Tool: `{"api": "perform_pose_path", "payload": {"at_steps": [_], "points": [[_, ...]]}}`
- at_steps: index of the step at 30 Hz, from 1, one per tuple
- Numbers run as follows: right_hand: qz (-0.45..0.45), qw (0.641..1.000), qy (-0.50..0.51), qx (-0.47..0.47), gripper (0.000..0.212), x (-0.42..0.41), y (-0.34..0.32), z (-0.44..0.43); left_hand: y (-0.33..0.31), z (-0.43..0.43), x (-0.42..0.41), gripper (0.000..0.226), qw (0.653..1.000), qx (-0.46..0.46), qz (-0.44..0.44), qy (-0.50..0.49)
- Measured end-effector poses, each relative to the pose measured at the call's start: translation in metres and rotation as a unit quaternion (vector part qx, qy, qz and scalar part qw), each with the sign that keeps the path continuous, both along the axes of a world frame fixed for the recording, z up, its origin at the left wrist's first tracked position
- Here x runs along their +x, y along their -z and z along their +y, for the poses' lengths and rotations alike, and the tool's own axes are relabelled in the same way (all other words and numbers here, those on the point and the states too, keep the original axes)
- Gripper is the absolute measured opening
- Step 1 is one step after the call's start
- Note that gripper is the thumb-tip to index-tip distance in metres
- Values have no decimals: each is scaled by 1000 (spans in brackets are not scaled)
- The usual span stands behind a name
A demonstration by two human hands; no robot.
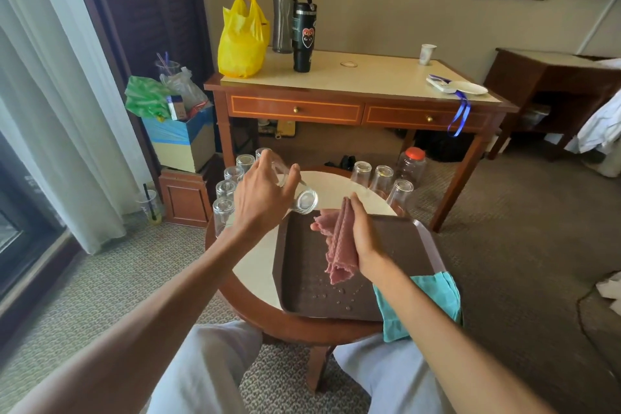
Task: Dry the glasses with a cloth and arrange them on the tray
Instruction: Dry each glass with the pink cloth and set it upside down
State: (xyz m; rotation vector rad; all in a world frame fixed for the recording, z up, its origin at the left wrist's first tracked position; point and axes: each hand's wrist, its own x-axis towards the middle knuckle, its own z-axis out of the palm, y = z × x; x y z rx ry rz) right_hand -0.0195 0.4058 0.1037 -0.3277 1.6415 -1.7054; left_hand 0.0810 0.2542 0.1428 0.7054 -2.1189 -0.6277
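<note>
My left hand (263, 193) grips a clear glass (302, 200), tilted with one end pointing toward the pink cloth. My right hand (361, 232) holds that pink waffle cloth (339, 245), which hangs down over the brown tray (302, 279). The tray lies on a small round table (255, 262); water drops dot its surface and no glass stands on it. Several upturned glasses (224, 208) stand along the table's left edge. Three more upturned glasses (381, 180) stand at the back right.
A teal cloth (433, 302) lies over the tray's right front corner. Behind the table stands a wooden desk (353, 104) with a yellow bag (242, 40) and two bottles (304, 33). A plastic jar with a red lid (411, 163) sits on the floor. My knees flank the table.
</note>
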Motion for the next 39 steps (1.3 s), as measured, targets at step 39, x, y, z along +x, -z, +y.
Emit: {"api": "perform_pose_path", "payload": {"at_steps": [39], "points": [[-213,923,-288,-140,66,23,29,8,36,-2,15,16,902,190,-298,248]]}}
